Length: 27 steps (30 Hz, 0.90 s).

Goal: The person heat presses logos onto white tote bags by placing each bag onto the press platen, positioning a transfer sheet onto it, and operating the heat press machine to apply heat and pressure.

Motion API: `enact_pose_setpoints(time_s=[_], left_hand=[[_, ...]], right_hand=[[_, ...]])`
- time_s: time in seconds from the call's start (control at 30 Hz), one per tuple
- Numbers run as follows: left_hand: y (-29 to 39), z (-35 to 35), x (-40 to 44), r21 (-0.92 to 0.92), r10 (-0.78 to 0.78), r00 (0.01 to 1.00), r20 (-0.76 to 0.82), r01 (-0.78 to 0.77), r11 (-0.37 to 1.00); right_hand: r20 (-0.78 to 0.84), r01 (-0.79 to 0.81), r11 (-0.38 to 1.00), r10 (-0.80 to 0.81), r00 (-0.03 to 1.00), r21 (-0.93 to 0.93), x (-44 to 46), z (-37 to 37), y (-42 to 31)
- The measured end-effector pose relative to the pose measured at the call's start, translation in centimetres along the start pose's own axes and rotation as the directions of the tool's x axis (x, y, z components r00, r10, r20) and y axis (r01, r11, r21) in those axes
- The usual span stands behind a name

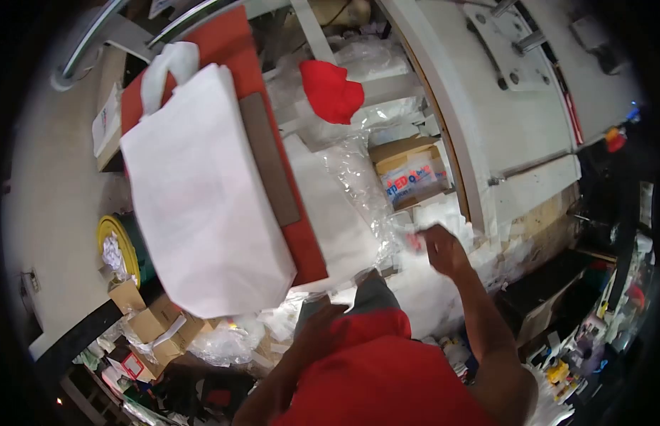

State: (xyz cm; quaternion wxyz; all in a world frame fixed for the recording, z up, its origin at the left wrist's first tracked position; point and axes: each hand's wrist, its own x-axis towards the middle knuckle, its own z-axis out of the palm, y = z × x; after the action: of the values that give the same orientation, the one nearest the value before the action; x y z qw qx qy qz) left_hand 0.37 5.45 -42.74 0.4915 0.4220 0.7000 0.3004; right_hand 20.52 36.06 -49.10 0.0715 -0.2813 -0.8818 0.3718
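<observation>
My right hand [446,250] is closed, out in front of my body on the right. A small, blurred red-and-white thing [415,242] shows at its fingertips, and I cannot make out what it is. Close to my waist, my left hand [324,317] is dark and partly lost against my clothes, so its fingers cannot be read. Ahead on the left lies a large white fabric bag [198,192] with a white handle loop [170,67]. It rests on a red board [301,245] that bears a brown strip [269,160].
A bunched red cloth [333,92] lies over the frame beyond the board. An open cardboard box [404,152] holds a printed plastic packet. Clear plastic sheeting [358,181] spreads nearby. A yellow-rimmed bin [106,226] and cardboard boxes [163,326] stand at left; grey machinery [515,121] is at right.
</observation>
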Motion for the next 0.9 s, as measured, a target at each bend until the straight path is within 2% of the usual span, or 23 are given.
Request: enact_pose_setpoints(time_s=[0.03, 0.1, 0.17, 0.2, 0.23, 0.27, 0.3, 0.37, 0.4, 0.43, 0.5, 0.53, 0.63, 0.67, 0.7, 0.73, 0.9], left_hand=[[3.4, -1.4, 0.9, -0.005, 0.046, 0.999, -0.018, -0.046, 0.999], [9.7, -4.2, 1.3, 0.013, 0.169, 0.964, -0.206, -0.170, 0.985], [12.3, -6.8, 0.0, 0.025, 0.219, 0.937, -0.273, -0.221, 0.975], [12.6, -8.4, -1.1, 0.025, 0.252, 0.919, -0.302, -0.256, 0.966], [11.9, -10.1, -2.0, 0.045, 0.250, 0.906, -0.342, -0.250, 0.967], [10.4, -11.7, -2.6, -0.009, 0.229, 0.911, -0.342, -0.247, 0.969], [8.7, -13.4, -3.1, -0.066, 0.213, 0.917, -0.336, -0.248, 0.966], [5.3, -18.1, -3.6, 0.030, 0.223, 0.811, -0.541, -0.246, 0.969], [3.4, -20.4, -3.3, -0.055, 0.147, 0.757, -0.636, -0.234, 0.971], [1.5, -22.7, -2.9, -0.140, 0.065, 0.696, -0.715, -0.235, 0.962], [-1.4, -27.1, -2.1, -0.080, 0.062, 0.596, -0.801, -0.209, 0.975], [-3.0, -29.0, -1.5, -0.069, 0.022, 0.577, -0.817, -0.135, 0.988], [-6.0, -32.4, 0.4, -0.033, -0.031, 0.529, -0.848, 0.005, 0.999], [-6.2, -32.9, 0.5, -0.010, -0.050, 0.502, -0.863, 0.082, 0.997], [-6.0, -33.2, 0.5, -0.005, -0.040, 0.501, -0.865, 0.071, 0.997], [-5.6, -33.4, 0.4, -0.016, -0.050, 0.503, -0.863, 0.071, 0.997], [-5.4, -32.3, -1.7, -0.005, -0.047, 0.477, -0.878, 0.090, 0.996]], right_hand=[[0.040, -0.062, 0.996, 0.060, 0.997, 0.060, -1.2, -2.1, -5.2], [0.160, -0.256, 0.937, 0.222, 0.962, 0.237, -2.7, -5.1, -12.5], [0.259, -0.352, 0.869, 0.272, 0.927, 0.348, -1.8, -7.6, -19.0], [0.266, -0.312, 0.883, 0.226, 0.937, 0.351, -0.8, -7.6, -21.2], [0.213, -0.160, 0.931, 0.092, 0.973, 0.327, 0.5, -7.5, -23.2], [0.160, -0.005, 0.955, -0.044, 0.986, 0.295, 1.9, -7.2, -24.9], [0.114, 0.016, 0.959, -0.050, 0.992, 0.284, 3.3, -6.3, -26.6], [0.040, 0.046, 0.970, -0.057, 0.998, 0.237, 6.9, -5.5, -30.0], [-0.125, 0.200, 0.966, -0.181, 0.976, 0.164, 8.6, -4.8, -31.1], [-0.281, 0.336, 0.940, -0.306, 0.910, 0.066, 10.1, -3.8, -31.9], [-0.424, 0.353, 0.935, -0.307, 0.852, 0.032, 12.2, -1.6, -33.1], [-0.471, 0.362, 0.930, -0.292, 0.832, 0.064, 13.2, 0.3, -32.9], [-0.425, 0.385, 0.903, -0.428, 0.797, -0.189, 14.8, 5.7, -32.9], [-0.392, 0.389, 0.899, -0.438, 0.809, -0.201, 15.0, 7.4, -33.0], [-0.361, 0.394, 0.894, -0.447, 0.819, -0.213, 15.2, 8.8, -33.4], [-0.316, 0.380, 0.872, -0.471, 0.824, -0.309, 15.2, 9.5, -34.0], [-0.212, 0.313, 0.871, -0.410, 0.887, -0.378, 16.9, 13.4, -30.7]])
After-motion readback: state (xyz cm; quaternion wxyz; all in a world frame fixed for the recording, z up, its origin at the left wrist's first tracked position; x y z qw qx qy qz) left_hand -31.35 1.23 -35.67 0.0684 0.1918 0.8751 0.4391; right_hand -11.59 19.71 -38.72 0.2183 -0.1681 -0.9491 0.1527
